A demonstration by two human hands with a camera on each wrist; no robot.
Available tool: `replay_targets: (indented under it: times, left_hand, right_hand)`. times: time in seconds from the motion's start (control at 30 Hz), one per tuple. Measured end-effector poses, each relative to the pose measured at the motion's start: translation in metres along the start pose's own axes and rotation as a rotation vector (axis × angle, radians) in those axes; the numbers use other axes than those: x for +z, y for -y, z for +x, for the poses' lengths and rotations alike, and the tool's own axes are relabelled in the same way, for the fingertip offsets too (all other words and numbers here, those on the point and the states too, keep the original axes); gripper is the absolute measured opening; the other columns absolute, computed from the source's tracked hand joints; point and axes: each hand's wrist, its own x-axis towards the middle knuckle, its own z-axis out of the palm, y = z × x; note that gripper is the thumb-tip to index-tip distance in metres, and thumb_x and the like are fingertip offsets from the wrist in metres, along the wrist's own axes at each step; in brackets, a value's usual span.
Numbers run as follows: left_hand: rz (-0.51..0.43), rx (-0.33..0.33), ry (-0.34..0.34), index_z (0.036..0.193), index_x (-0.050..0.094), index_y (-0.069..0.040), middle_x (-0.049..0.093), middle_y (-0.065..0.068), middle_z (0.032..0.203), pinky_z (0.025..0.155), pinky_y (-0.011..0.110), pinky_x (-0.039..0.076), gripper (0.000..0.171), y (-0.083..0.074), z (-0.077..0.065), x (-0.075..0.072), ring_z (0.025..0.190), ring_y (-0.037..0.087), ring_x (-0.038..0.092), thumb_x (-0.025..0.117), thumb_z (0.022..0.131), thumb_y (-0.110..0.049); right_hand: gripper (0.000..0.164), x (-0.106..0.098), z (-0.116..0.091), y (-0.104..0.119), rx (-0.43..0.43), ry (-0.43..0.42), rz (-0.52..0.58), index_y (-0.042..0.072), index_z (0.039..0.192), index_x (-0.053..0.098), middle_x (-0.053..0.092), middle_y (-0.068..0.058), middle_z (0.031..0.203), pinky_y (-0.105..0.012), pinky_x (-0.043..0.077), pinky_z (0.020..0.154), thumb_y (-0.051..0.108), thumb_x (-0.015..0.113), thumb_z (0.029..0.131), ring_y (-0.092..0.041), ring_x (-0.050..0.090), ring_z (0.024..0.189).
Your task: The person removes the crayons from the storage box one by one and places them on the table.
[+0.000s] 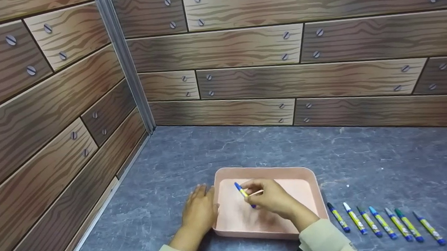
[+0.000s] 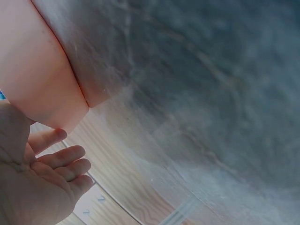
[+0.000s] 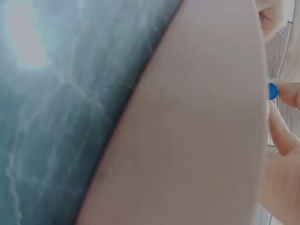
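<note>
In the head view, my right hand is over the pink tray and pinches a blue crayon with a yellow label between thumb and fingers. The crayon leans, its upper end toward the far left. Only its round blue end shows in the right wrist view, past the tray wall. My left hand rests against the tray's left side. In the left wrist view, the loosely extended fingers lie by the tray's outer wall, one fingertip touching it; the thumb is mostly hidden.
Right of the tray, several crayons with yellow labels and tips of different colours lie in a slanted row on the grey marbled table. Wood-patterned walls bound the table at the back and left.
</note>
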Motion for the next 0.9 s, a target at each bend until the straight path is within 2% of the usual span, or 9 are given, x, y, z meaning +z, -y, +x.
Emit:
replay_targets:
  times: [0.23,0.43,0.6,0.9]
  left_hand:
    - [-0.005,0.004,-0.005,0.123,0.06,0.003,0.053,0.027,0.129,0.104,0.052,0.035,0.045,0.001,0.0,0.003,0.123,0.042,0.046,0.069,0.084,-0.018]
    - [-0.01,0.008,-0.012,0.123,0.06,0.004,0.053,0.027,0.129,0.104,0.053,0.035,0.045,0.002,0.0,0.003,0.123,0.042,0.046,0.07,0.084,-0.017]
    - [-0.005,0.016,-0.015,0.123,0.06,0.004,0.053,0.027,0.128,0.104,0.053,0.036,0.045,0.0,0.0,0.001,0.122,0.042,0.047,0.07,0.084,-0.016]
    - [-0.01,0.026,-0.023,0.121,0.06,0.005,0.054,0.029,0.126,0.103,0.054,0.036,0.044,0.001,-0.001,0.001,0.122,0.043,0.047,0.07,0.083,-0.016]
  right_hand:
    - [0.037,-0.025,-0.008,0.003,0.031,-0.062,0.007,-0.003,0.12,0.061,0.063,-0.013,0.103,-0.034,0.057,0.07,0.001,0.068,0.084,-0.02,0.061,0.092]
    - [0.04,-0.063,-0.021,-0.004,0.021,-0.128,-0.003,-0.008,0.123,0.057,0.063,-0.02,0.106,-0.039,0.057,0.074,-0.001,0.066,0.084,-0.021,0.062,0.091]
    - [0.044,-0.104,-0.041,-0.016,0.067,-0.201,-0.051,-0.008,0.128,0.053,0.061,-0.019,0.108,-0.037,0.056,0.076,-0.001,0.063,0.086,-0.021,0.061,0.091]
    - [0.049,-0.174,-0.092,-0.047,0.141,-0.291,-0.199,-0.014,0.129,0.046,0.06,-0.023,0.111,-0.034,0.056,0.074,0.003,0.064,0.087,-0.018,0.062,0.087]
